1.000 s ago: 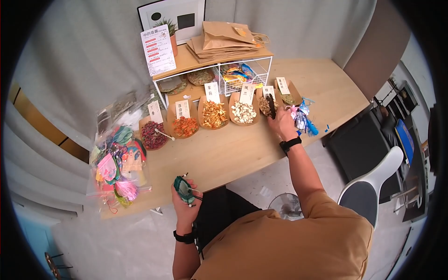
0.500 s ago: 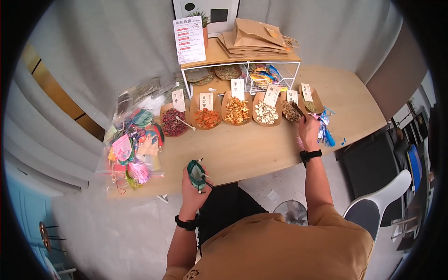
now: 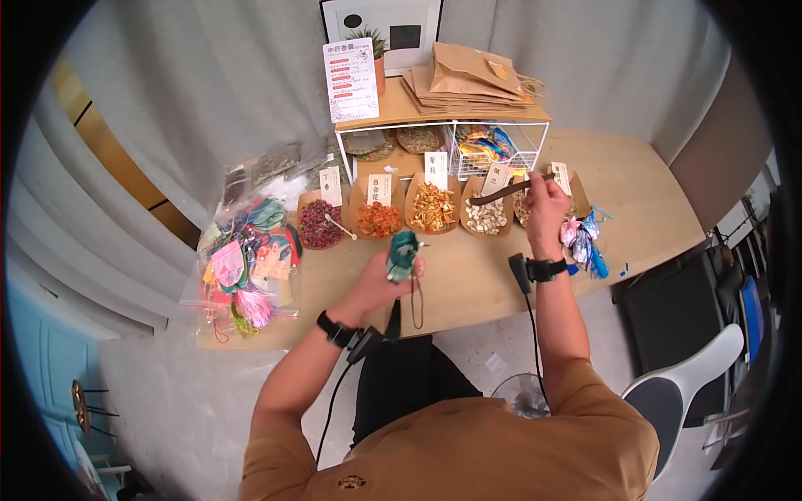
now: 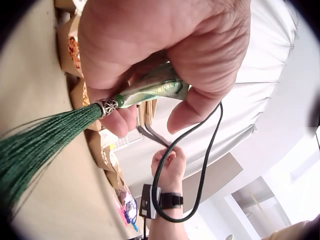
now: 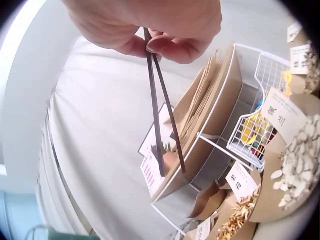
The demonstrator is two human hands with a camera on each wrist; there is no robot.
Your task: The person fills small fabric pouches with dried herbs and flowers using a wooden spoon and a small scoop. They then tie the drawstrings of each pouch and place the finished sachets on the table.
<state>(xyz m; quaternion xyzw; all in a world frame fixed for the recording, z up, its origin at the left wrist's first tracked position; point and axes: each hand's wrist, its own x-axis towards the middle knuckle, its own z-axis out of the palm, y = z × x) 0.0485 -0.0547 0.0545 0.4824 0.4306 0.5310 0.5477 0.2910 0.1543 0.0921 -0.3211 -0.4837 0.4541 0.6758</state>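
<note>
My left hand (image 3: 378, 282) grips a small green pouch (image 3: 403, 255) above the table's front part. In the left wrist view the pouch (image 4: 161, 89) lies between fingers and thumb, its dark green tassel (image 4: 55, 142) and a black cord loop (image 4: 206, 165) hanging free. My right hand (image 3: 547, 219) pinches dark tongs (image 3: 511, 190) over the tray of white slices (image 3: 485, 219). The right wrist view shows the two tips of the tongs (image 5: 159, 110) apart, with nothing visible between them, below my right hand (image 5: 155, 25).
Paper trays of orange petals (image 3: 380, 220), yellow pieces (image 3: 433, 209) and dark red buds (image 3: 322, 224) stand in a row. Behind them is a shelf (image 3: 418, 113) with paper bags (image 3: 472, 79). Colourful pouches (image 3: 251, 267) lie left, blue and pink tassels (image 3: 585, 242) right.
The tongs have come up out of the tray near the right end and now point left. My left hand has raised the pouch and brought it closer to the trays.
</note>
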